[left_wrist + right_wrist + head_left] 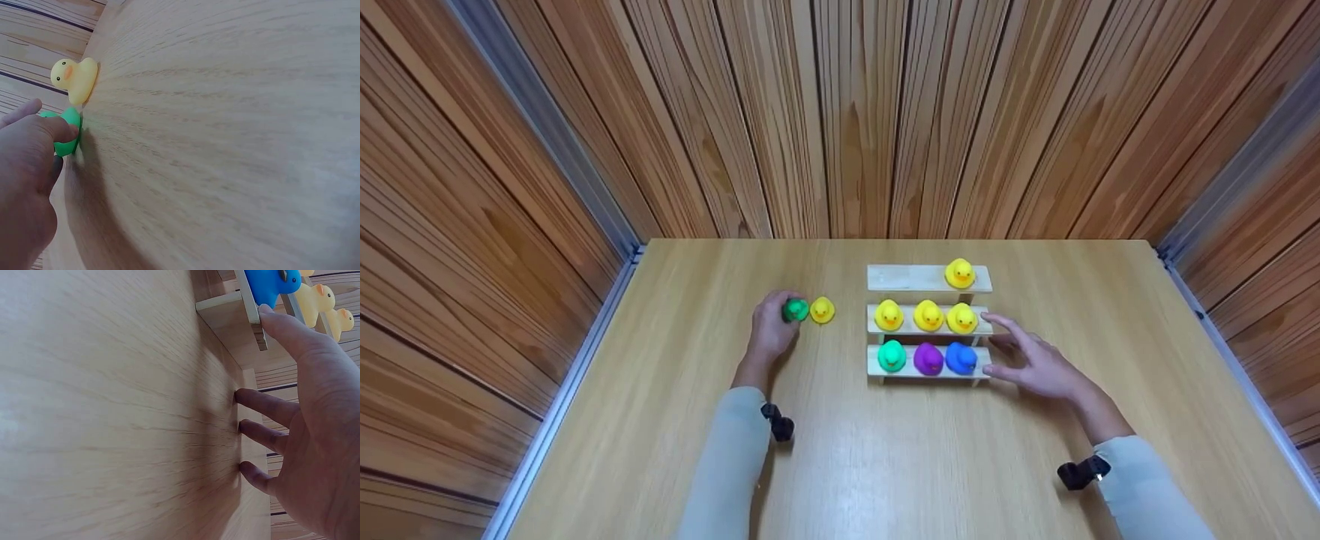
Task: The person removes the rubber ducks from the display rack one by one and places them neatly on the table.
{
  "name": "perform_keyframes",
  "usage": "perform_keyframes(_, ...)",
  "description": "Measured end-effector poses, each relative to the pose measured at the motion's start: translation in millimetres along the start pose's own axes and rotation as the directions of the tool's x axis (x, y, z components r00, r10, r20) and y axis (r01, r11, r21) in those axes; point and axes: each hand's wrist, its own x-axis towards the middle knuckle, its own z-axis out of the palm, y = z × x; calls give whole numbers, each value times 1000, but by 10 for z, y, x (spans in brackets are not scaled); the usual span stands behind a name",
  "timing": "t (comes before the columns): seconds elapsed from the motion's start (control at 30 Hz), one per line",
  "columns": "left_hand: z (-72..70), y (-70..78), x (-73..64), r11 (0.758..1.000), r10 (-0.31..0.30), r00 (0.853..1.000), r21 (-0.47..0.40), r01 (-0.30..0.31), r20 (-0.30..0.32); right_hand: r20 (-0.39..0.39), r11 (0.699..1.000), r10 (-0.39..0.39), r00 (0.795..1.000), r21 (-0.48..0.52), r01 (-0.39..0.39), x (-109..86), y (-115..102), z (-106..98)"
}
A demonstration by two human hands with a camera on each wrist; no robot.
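On the left of the table, my left hand (771, 324) pinches a dark green rubber duck (796, 309) between thumb and fingers. A yellow rubber duck (823, 310) stands just right of it. My right hand (1039, 364) has its fingers spread at the right end of a three-step wooden stand (904, 278). Its thumb is at the edge of the lowest step, beside a blue duck (267, 287); in the right wrist view, other fingertips (243, 396) reach down to the table. A teal duck (892, 356) and a purple duck (928, 359) share that lowest step.
The middle step carries a row of three yellow ducks (928, 316), and a single yellow duck (960, 274) sits at the right of the top step. Wood-plank walls (855, 120) close off the table (885, 450) at the back and both sides.
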Motion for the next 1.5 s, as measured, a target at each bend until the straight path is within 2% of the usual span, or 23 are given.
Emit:
perform_keyframes(0.13, 96, -240, 97, 998, 56, 998, 29, -55, -35, -6, 1000, -10, 1000, 10, 10, 3, -1, 8)
perform_keyframes(0.27, 125, -322, 121, 997, 79, 996, 27, -78, -51, -4, 1000, -4, 1000, 18, 4, 7, -3, 9)
perform_keyframes(0.47, 79, -192, 44, 997, 79, 995, -14, -80, -66, 1, 1000, 6, 1000, 16, -6, 1, -17, -1)
perform_keyframes(0.7, -55, 79, -67, 998, 26, 999, -56, -27, -21, 4, 1000, 2, 1000, 14, -3, -2, -25, -3)
perform_keyframes(0.9, -130, 161, -69, 997, 10, 1000, -72, -10, 1, 10, 1000, 4, 1000, 14, -5, 0, -26, -4)
perform_keyframes(1.0, -161, 166, -79, 996, 28, 1000, -79, -28, 3, 12, 1000, 8, 1000, 11, -8, 3, -24, -3)
perform_keyframes(1.23, -239, 207, -99, 987, 146, 989, -64, -147, -24, 2, 1000, -16, 1000, 20, 16, 13, -17, 1)
perform_keyframes(1.4, -288, 313, -98, 980, 186, 982, -65, -187, -18, 9, 1000, 3, 1000, 15, -4, 6, -22, -4)
perform_keyframes(1.5, -295, 394, -96, 980, 188, 982, -60, -188, -10, 11, 1000, 15, 1000, 7, -15, 3, -27, -7)
